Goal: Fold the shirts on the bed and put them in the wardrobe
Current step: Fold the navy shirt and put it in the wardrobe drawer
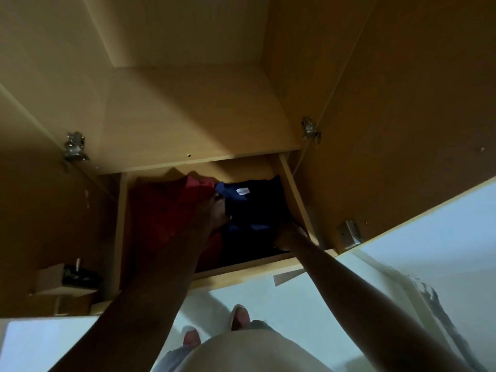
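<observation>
Pale, glossy floor [268, 296] meets an open wardrobe [188, 103] of smooth tan wood. Both arms reach down into its low drawer [295, 194]. The right hand [288, 236] curls over the near right corner of a folded navy shirt [252, 205] with a white label. The left hand [214, 210] sits at the shirt's left edge, its grip lost in shadow. A soft red shirt [166, 210] lies alongside, touching.

Dim and soft; a light band crosses the shelf [188, 114], edges warp
</observation>
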